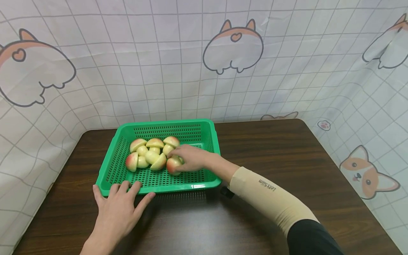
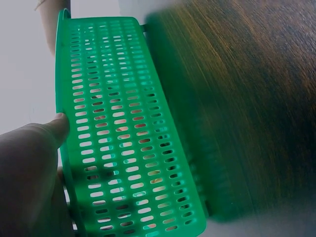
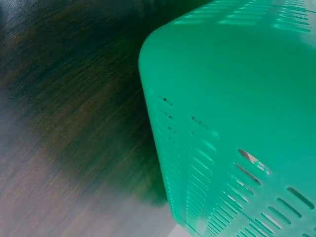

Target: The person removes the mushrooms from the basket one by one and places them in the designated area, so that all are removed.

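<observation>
Several toy mushrooms [image 1: 155, 142] with red-and-yellow caps and pale stems lie in a green plastic basket [image 1: 167, 186] on the table. My right hand [image 1: 192, 158] reaches over the basket's right side, thumb and fingers around one toy mushroom [image 1: 173, 165] at the right of the group. On the near left corner my left hand [image 1: 118, 209] rests with spread fingers over the rim. In the left wrist view its thumb [image 2: 60, 126] touches the rim beside the slotted outer wall [image 2: 118, 123]. The right wrist view has only the basket's outside [image 3: 222, 89]; the hand is hidden there.
A dark brown wooden table [image 1: 271, 152] carries the basket on its left half. Behind and beside it hangs a white gridded cloth [image 1: 178, 71] with cartoon dogs. A small black object [image 1: 227, 192] shows under the right forearm.
</observation>
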Tool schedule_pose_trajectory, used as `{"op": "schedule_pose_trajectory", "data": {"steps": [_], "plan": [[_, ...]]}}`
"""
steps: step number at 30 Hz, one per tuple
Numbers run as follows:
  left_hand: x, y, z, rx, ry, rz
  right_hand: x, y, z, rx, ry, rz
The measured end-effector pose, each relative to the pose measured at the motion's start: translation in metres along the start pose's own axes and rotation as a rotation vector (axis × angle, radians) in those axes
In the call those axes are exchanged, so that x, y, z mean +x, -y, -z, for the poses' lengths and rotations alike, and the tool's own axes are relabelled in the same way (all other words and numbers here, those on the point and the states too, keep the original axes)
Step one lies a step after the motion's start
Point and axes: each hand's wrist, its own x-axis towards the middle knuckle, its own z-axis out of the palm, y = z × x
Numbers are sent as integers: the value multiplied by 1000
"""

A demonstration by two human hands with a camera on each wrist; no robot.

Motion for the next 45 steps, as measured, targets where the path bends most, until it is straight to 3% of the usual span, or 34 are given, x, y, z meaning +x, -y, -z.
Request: {"op": "schedule_pose_trajectory", "data": {"steps": [5, 9, 22, 32, 45], "plan": [[0, 0, 0, -1, -15, -5, 0, 2, -2, -49, 2, -151], [0, 1, -1, 1, -14, -2, 0, 1, -3, -51, -1, -186], [0, 1, -3, 9, -21, -6, 1, -2, -5, 5, 40, -22], [-1, 2, -5, 7, -32, -9, 2, -1, -5, -27, 70, -10], [-1, 3, -5, 1, -11, 1, 2, -5, -2, 121, -4, 1]]}}
